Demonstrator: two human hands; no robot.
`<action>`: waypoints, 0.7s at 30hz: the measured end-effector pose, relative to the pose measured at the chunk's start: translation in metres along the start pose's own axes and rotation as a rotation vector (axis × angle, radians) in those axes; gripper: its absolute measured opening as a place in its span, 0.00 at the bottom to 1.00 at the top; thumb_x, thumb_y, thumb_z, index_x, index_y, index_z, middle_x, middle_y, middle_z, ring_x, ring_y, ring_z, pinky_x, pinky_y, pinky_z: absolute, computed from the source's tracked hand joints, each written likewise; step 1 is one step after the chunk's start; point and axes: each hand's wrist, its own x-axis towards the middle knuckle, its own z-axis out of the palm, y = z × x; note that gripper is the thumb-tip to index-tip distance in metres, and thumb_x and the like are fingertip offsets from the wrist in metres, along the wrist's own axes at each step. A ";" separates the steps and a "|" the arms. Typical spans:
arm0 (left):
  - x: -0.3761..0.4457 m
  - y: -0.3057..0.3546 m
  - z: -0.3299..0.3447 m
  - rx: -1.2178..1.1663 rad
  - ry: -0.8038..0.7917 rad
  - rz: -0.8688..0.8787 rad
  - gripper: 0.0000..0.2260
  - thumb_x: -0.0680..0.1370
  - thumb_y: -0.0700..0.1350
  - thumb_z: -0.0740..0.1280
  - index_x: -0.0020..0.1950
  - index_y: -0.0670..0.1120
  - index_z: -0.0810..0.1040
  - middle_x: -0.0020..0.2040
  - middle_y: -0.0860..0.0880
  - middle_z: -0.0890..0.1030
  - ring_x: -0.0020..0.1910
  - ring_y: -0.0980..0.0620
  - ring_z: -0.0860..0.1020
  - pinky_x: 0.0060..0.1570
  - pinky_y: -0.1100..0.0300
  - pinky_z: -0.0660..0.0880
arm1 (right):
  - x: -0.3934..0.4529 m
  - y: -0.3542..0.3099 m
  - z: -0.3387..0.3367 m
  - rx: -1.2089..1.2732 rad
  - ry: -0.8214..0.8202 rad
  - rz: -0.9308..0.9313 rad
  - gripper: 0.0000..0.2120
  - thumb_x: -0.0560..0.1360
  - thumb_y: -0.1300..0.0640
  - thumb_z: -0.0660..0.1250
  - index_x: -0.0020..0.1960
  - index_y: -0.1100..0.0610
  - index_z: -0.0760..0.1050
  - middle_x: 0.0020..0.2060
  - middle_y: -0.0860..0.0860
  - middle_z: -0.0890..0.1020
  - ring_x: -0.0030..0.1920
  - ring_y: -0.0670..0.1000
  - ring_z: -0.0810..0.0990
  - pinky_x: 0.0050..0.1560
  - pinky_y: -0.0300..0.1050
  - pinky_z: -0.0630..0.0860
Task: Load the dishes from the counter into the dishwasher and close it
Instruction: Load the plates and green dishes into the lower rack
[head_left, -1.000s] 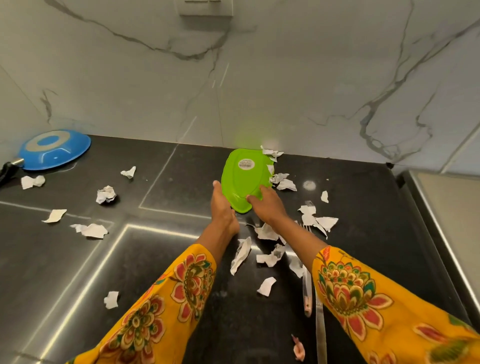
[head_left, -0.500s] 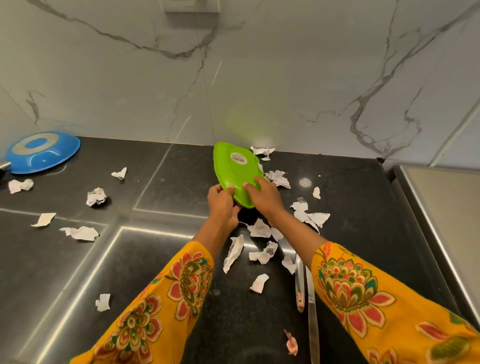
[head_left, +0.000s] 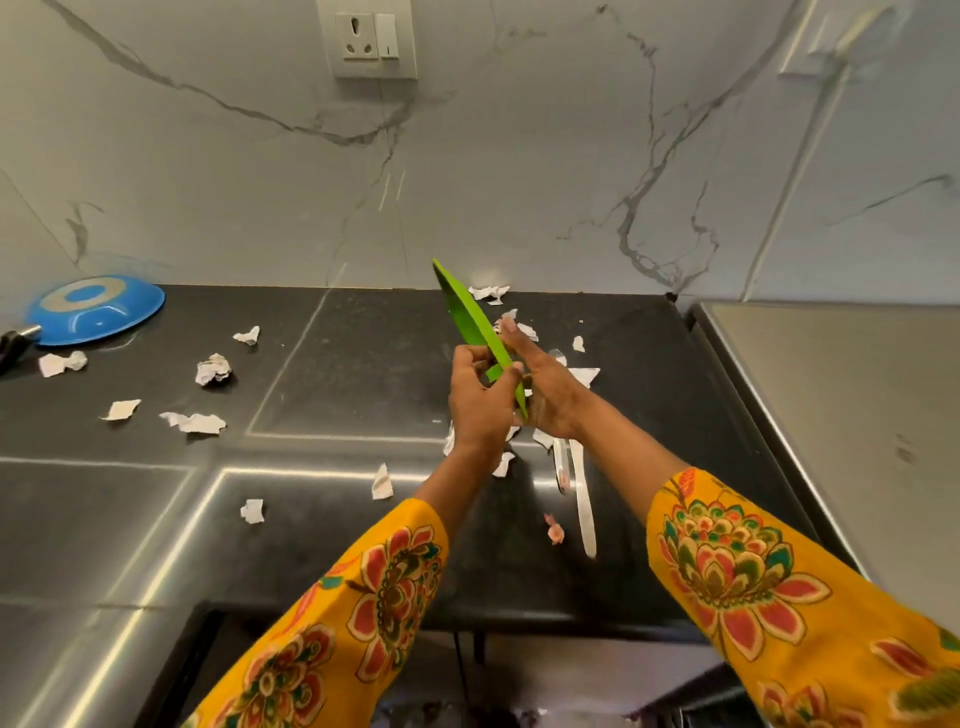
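Note:
A bright green plastic plate (head_left: 467, 319) stands almost edge-on above the black counter (head_left: 337, 374), tilted up toward the wall. My left hand (head_left: 480, 405) grips its near edge with curled fingers. My right hand (head_left: 545, 395) holds the plate's other face, thumb and fingers closed on the rim. Below my hands lie a knife (head_left: 583, 499) and a smaller utensil with a pink-tipped handle (head_left: 560, 465). An upturned blue pan (head_left: 96, 310) with a dark handle sits at the far left.
Several torn white paper scraps (head_left: 213, 370) litter the counter around my hands and to the left. A marble wall with a socket (head_left: 374, 39) rises behind. A steel surface (head_left: 857, 415) adjoins on the right. The counter's front edge (head_left: 467, 618) runs below my forearms.
The green plate has been lifted and turned from showing its underside to nearly edge-on. Both hands rose with it and closed round its near rim.

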 end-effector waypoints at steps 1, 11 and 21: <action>-0.013 0.004 0.000 0.008 -0.023 0.037 0.10 0.76 0.37 0.68 0.48 0.50 0.71 0.44 0.50 0.78 0.46 0.53 0.80 0.47 0.53 0.81 | -0.011 0.001 0.002 0.032 -0.013 -0.004 0.38 0.63 0.29 0.66 0.63 0.54 0.75 0.52 0.57 0.79 0.52 0.57 0.78 0.53 0.54 0.74; -0.111 0.002 0.005 0.263 -0.279 0.157 0.11 0.72 0.47 0.72 0.54 0.47 0.81 0.53 0.48 0.82 0.52 0.51 0.80 0.56 0.49 0.76 | -0.123 0.032 -0.012 0.226 0.066 -0.083 0.17 0.77 0.47 0.60 0.51 0.59 0.78 0.42 0.55 0.82 0.40 0.54 0.80 0.41 0.46 0.76; -0.136 -0.020 0.053 0.437 -0.293 0.246 0.11 0.76 0.35 0.65 0.58 0.36 0.78 0.60 0.40 0.77 0.62 0.44 0.73 0.61 0.60 0.66 | -0.234 0.064 -0.086 0.464 0.325 -0.084 0.13 0.77 0.51 0.57 0.54 0.56 0.77 0.44 0.56 0.84 0.46 0.59 0.82 0.47 0.61 0.78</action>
